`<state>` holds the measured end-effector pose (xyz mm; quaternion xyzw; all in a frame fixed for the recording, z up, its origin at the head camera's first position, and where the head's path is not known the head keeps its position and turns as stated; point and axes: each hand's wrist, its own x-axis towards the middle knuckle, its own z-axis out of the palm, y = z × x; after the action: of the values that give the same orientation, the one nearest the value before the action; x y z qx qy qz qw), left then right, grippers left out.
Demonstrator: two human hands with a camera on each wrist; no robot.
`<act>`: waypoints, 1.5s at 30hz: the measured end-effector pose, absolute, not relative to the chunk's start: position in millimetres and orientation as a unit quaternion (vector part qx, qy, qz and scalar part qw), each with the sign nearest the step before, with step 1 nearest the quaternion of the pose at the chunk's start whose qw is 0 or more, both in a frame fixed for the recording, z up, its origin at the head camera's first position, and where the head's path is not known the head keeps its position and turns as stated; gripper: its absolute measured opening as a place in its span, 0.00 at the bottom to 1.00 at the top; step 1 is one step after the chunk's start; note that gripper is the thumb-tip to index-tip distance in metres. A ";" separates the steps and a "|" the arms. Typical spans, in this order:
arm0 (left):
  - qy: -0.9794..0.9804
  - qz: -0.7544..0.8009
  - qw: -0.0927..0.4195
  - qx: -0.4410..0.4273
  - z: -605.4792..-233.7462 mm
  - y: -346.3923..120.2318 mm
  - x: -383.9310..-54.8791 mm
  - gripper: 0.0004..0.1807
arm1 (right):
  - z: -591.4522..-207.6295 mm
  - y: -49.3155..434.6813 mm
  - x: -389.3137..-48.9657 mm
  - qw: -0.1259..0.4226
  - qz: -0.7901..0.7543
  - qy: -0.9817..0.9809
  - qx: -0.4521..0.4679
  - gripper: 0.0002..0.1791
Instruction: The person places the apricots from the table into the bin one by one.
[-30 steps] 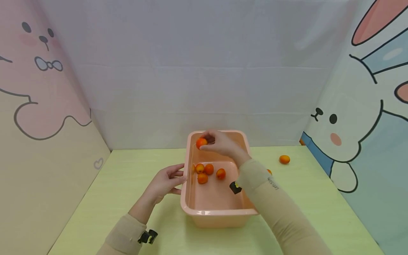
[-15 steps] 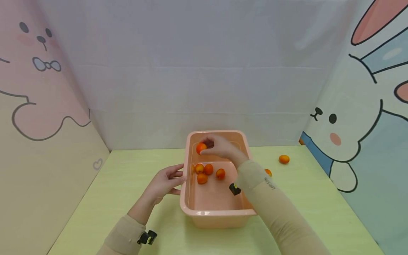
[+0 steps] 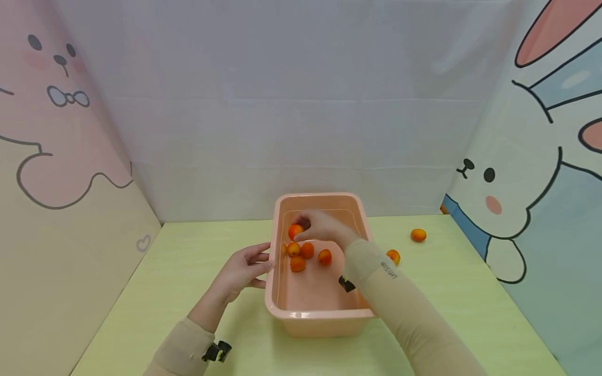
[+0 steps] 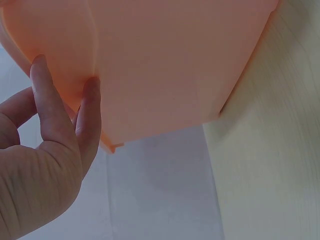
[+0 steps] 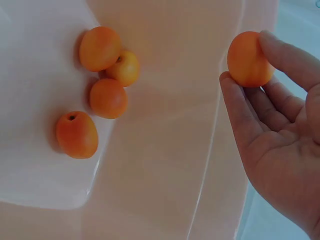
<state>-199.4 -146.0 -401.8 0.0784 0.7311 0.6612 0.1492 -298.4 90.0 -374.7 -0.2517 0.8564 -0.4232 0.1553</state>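
My right hand (image 3: 321, 227) is inside the far part of the peach plastic basin (image 3: 324, 314), pinching a small, smooth orange fruit (image 5: 248, 60) between thumb and fingertips. On the basin floor, toward the left wall, three similar fruits lie bunched together, one of them a yellower fruit (image 5: 126, 68). A redder fruit (image 5: 77, 135) with a dark stem pit sits a little apart from that bunch. My left hand (image 3: 242, 269) rests at the basin's left side, its fairly straight fingers (image 4: 91, 110) touching the outer wall just under the rim.
Right of the basin, two more orange fruits lie on the pale yellow-green table (image 3: 470, 313): one fruit (image 3: 418, 235) farther back and another fruit (image 3: 393, 256) beside the right sleeve. A white back wall (image 3: 301, 130) and cartoon-printed side walls enclose the table.
My right hand has lowered into the basin with the fruit, coming nearer the bunched fruits. The fruit beside the right sleeve shows more. My left hand stays at the basin's side.
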 end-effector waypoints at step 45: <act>0.740 0.652 0.152 0.071 -402.1 -143.7 -199.3 0.34 | -293.1 208.4 -241.0 0.019 -0.429 0.856 -0.289 0.29</act>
<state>-199.3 -143.7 -402.1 0.0711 0.7396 0.6518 0.1516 -241.0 208.4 -293.1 -0.2892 0.8556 -0.4290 0.0185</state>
